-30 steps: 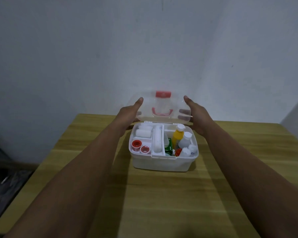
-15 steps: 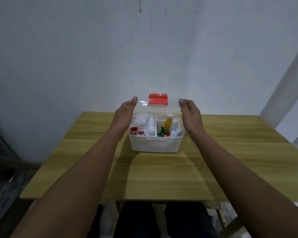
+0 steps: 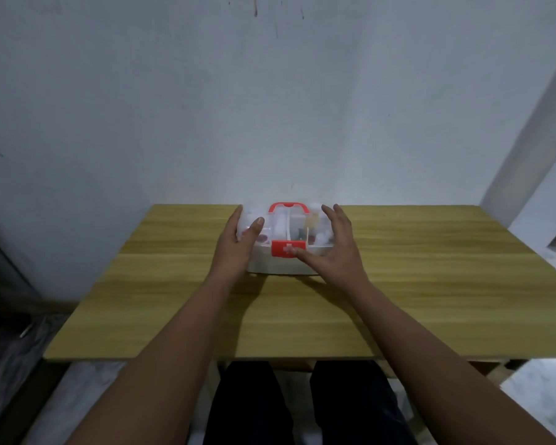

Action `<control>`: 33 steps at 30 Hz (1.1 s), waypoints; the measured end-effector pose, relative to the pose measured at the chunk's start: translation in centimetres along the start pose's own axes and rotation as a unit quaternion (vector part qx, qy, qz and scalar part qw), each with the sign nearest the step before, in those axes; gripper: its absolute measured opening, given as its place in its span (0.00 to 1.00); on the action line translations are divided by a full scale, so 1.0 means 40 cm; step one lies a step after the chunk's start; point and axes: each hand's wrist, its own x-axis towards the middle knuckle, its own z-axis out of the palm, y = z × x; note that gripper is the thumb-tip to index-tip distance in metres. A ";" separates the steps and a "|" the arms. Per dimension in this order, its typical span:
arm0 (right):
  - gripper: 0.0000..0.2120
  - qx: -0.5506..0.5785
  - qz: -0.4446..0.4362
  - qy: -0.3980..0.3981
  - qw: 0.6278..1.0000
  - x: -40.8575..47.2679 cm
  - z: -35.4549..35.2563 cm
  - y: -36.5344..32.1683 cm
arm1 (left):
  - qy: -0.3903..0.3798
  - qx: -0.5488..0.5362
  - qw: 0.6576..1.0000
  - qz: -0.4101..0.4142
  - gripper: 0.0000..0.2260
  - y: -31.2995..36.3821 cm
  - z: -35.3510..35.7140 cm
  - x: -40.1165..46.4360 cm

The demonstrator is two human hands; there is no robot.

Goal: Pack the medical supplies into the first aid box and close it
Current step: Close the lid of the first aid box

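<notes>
The white first aid box (image 3: 280, 266) stands on the wooden table (image 3: 414, 284) with its clear lid (image 3: 284, 224) down over it. A red handle (image 3: 286, 206) lies on the lid and a red latch (image 3: 288, 248) with a white cross hangs at the front. Bottles, rolls and tape show blurred through the lid. My left hand (image 3: 236, 244) rests against the box's left end, thumb on the lid. My right hand (image 3: 333, 248) covers the right front, fingers spread, thumb touching the latch.
The table stands against a pale wall (image 3: 270, 107). My dark-clothed legs (image 3: 299, 406) show below its front edge. A dark object (image 3: 0, 277) sits on the floor at left.
The lid has come down from upright onto the box. Both hands followed it from the lid's sides to the box's front. The camera has pulled back.
</notes>
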 end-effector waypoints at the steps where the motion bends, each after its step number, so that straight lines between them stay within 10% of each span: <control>1: 0.52 0.023 0.007 0.010 1.000 -0.003 0.003 0.001 | 0.009 -0.011 1.000 -0.010 0.36 -0.008 0.003 0.001; 7: 0.50 0.184 0.110 0.076 0.974 0.037 0.053 0.028 | -0.001 -0.053 0.998 -0.022 0.18 -0.009 0.040 0.044; 19: 0.53 0.223 0.167 0.090 0.956 0.254 0.070 0.151 | -0.019 -0.021 0.999 -0.032 0.43 -0.005 0.144 0.275; 33: 0.50 0.186 0.183 0.059 0.964 0.316 0.048 0.153 | -0.026 0.026 0.999 -0.035 0.25 0.031 0.171 0.330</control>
